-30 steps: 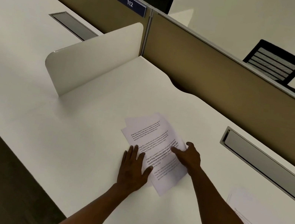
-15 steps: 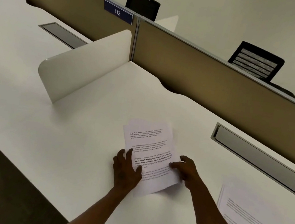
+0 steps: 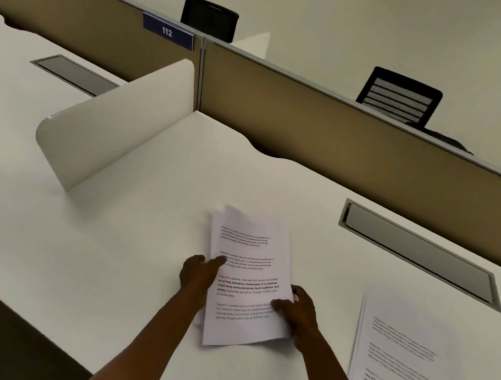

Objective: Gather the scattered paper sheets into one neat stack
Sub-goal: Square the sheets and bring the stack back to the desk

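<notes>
A small bundle of printed paper sheets point(image 3: 245, 275) is in the middle of the white desk point(image 3: 129, 269), its far corners slightly fanned. My left hand point(image 3: 199, 272) grips the bundle's left edge, thumb on top. My right hand point(image 3: 297, 310) grips its right edge, thumb on the print. The near end looks raised off the desk. More printed sheets point(image 3: 402, 364) lie flat to the right, overlapping, running off the lower right of the frame.
A white side divider point(image 3: 110, 126) stands at the left. A tan partition point(image 3: 350, 140) with a "112" sign point(image 3: 167, 31) closes the back. A grey cable hatch point(image 3: 418, 251) lies beyond the sheets. The desk's front edge drops to dark floor at lower left.
Both hands went from pressing flat on the sheets to gripping their side edges. The sheets turned straighter, came together, and moved toward me.
</notes>
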{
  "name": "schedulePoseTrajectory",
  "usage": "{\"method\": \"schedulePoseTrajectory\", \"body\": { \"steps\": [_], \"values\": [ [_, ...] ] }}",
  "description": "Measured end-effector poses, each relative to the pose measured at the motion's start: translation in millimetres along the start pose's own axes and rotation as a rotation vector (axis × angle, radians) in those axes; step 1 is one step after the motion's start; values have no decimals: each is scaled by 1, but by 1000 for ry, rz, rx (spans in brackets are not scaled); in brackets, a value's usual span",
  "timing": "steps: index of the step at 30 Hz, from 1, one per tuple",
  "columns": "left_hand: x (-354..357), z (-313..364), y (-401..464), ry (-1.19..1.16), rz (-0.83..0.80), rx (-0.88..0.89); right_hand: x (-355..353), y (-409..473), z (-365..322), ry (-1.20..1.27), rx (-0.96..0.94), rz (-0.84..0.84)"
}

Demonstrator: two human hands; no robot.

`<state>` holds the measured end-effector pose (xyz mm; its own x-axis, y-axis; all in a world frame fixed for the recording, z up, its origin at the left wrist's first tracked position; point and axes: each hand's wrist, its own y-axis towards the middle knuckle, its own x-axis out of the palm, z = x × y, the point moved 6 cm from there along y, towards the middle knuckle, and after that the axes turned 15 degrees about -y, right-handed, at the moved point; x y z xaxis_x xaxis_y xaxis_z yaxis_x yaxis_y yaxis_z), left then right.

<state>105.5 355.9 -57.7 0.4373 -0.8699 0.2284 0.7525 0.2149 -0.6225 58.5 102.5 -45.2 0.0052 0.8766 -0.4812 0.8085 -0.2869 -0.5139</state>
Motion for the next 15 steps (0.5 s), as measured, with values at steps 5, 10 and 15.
{"method": "schedulePoseTrajectory", "body": {
  "steps": [5,10,15],
  "values": [
    [14,14,-17,264,-149,162,0,-9,12,55,22,-11],
    [35,0,-42,379,-371,200,4,-22,27,148,45,-20],
    [45,-14,-57,318,-456,187,0,-38,39,134,33,9]
  ]
}}
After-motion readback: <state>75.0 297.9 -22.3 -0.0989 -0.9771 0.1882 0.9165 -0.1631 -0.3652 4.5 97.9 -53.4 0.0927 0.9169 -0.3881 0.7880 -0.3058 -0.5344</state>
